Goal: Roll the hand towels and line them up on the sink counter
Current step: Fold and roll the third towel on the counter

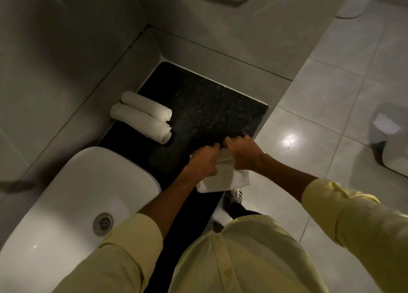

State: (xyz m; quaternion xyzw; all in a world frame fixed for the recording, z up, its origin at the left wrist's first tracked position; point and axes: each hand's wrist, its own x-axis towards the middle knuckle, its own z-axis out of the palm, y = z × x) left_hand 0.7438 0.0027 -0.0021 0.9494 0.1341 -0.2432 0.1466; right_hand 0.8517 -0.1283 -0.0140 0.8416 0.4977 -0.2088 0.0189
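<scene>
A white hand towel, partly rolled, lies on the dark speckled granite sink counter at its front edge, a little way right of the white ceramic basin. Both hands are on it. The left hand presses down on the left part of the roll, knuckles up, fingers curled forward over the far side of the cloth. The right hand sits just beside it on the right part, also palm down, fingers bent over the rolled edge so that the fingertips touch the counter or nearly so; which, cannot be told. The two hands almost meet at the middle of the roll. Each is closed around the towel rather than spread flat. The still-flat tail of the towel trails back from under the hands toward the person and reaches the counter's front edge, one corner seeming to overhang it.

Both forearms come in from the near side and converge on the towel, the left one crossing above the basin's right rim. The pale yellow shirt sleeves are pushed up to about the elbows.

Two finished white towel rolls lie side by side, touching along their length, at the back left corner of the counter against the grey tiled wall. They are well apart from the towel in hand, with bare granite between.
</scene>
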